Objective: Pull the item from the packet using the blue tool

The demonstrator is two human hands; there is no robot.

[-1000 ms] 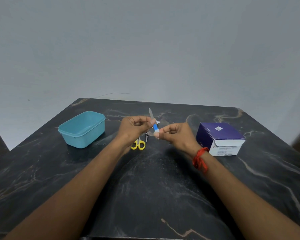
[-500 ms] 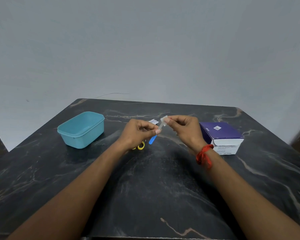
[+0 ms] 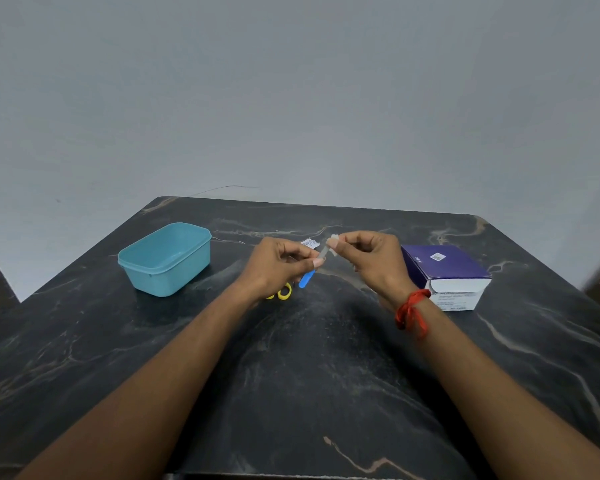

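Both hands are raised a little above the middle of the dark marble table [image 3: 326, 375], meeting over its far half. The left hand [image 3: 278, 265] has its fingers curled in, thumb and forefinger pinching a slim stick [image 3: 310, 271] with a blue lower end that slants down toward the tabletop. It looks like a small blade or needle in a sleeve, though it is too small to tell. The right hand [image 3: 371, 258], a red thread [image 3: 411, 311] tied at its wrist, is also curled, its fingertips nipping a clear cap or wrapper [image 3: 333, 241] at the stick's upper end. Held like that, one hand steadies the body while the other has the top end, a grip that suits pulling the two apart.

Under the left hand lie scissors [image 3: 283, 292], only their yellow loops showing, close enough to be picked up again. A scrap of white paper [image 3: 309, 243] lies just beyond the fingers. To the left, well apart, stands an open teal tub [image 3: 167, 259], its mouth up and ready to take things. To the right, near the right wrist, sits a purple box [image 3: 444, 275] with a white front.
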